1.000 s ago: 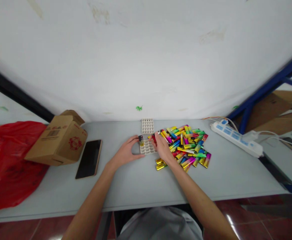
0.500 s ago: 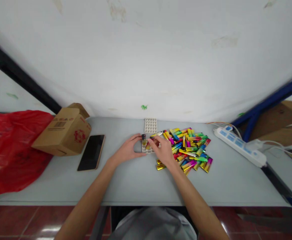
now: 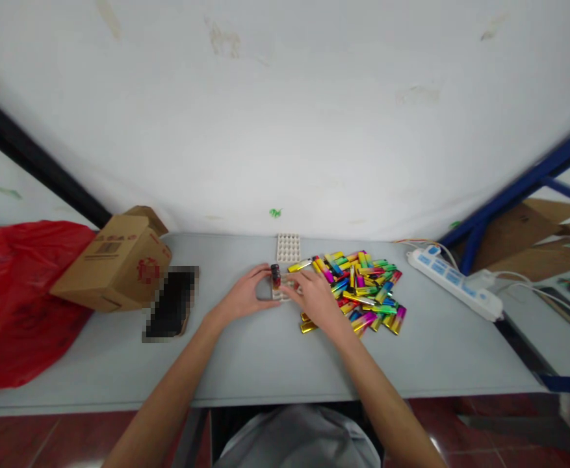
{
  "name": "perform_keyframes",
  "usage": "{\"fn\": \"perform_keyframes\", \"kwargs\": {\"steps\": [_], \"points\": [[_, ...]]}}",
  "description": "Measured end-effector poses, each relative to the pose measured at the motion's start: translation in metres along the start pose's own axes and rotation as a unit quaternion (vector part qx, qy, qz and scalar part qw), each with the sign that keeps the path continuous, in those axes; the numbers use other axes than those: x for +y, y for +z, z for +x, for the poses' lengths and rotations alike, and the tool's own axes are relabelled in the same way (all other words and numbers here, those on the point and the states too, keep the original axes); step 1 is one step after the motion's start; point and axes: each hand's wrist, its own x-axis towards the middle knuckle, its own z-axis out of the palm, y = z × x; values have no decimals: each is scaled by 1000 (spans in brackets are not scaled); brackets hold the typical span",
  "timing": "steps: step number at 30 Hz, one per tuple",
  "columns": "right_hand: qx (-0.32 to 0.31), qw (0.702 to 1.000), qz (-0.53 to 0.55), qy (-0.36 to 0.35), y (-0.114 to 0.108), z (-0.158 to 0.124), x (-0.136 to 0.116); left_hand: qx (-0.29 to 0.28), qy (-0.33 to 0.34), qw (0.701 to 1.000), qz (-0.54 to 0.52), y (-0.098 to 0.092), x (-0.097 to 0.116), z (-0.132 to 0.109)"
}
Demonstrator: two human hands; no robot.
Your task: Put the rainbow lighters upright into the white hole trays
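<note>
- Right hand (image 3: 316, 300) is sitting further left over the near tray (image 3: 279, 298) than half a second ago, and a second dark top is now showing right by the first, at the tray's left end.
- Both lighters (image 3: 275, 279) there are standing upright, close together; the nearer one is looking reddish.
- Right fingertips are bunching narrow beside that red one. Can't tell if they're gripping it or just letting go, fingers are hiding too much.
- Left hand (image 3: 244, 292) is staying wide, thumb and fingers curving around the tray's left end. Can't tell how hard it's pressing, if at all.
- Pile (image 3: 357, 286) is lying just right of the tray, far tray (image 3: 288, 248) is sitting behind.
- IMO they're seating the second lighter; next move is probably calling for a straight push down, then a clean release without knocking its neighbour.
</note>
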Motion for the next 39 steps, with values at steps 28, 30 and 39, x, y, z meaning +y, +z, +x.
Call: {"fn": "perform_keyframes", "kwargs": {"steps": [28, 30, 39], "points": [[225, 956, 182, 50, -35, -83, 46, -9, 9, 1000, 23, -1, -10, 4], [261, 897, 331, 135, -36, -72, 44, -9, 8, 1000, 25, 0, -12, 4], [264, 623, 700, 229, -30, -29, 16, -6, 1, 999, 38, 2, -12, 2]]}}
